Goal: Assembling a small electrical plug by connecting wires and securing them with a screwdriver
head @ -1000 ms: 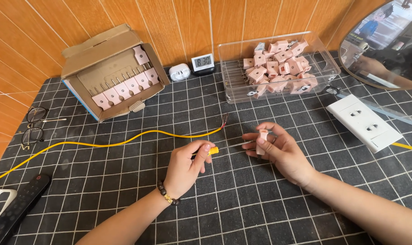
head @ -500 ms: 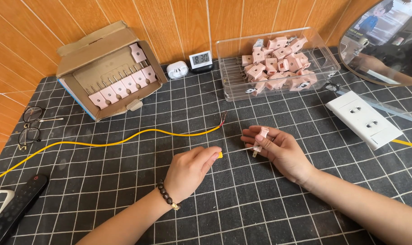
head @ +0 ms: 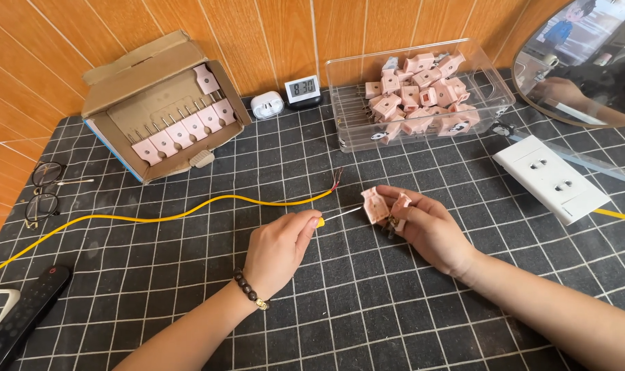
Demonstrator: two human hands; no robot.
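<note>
Left hand [head: 279, 249], beaded bracelet at the wrist, closed around a small screwdriver with a yellow handle [head: 320, 222]. Its thin metal shaft points right and its tip meets the pink plastic plug [head: 376, 205]. Right hand [head: 422, 223] curled, fingers pinching that plug, which is split open into two halves; one half stands by the fingertips, the other lies against the thumb side.

Just beyond the two hands lies a yellow insulated cable [head: 189, 209], its bared copper end [head: 337, 178] lying loose on the black gridded mat [head: 367, 302].

Farther beyond the right hand: a clear plastic bin of pink plugs [head: 415, 96]. Beyond the left hand: an open cardboard box with pink plugs in a row [head: 165, 117]. Right of the right hand: a white wall socket plate [head: 550, 177].
</note>
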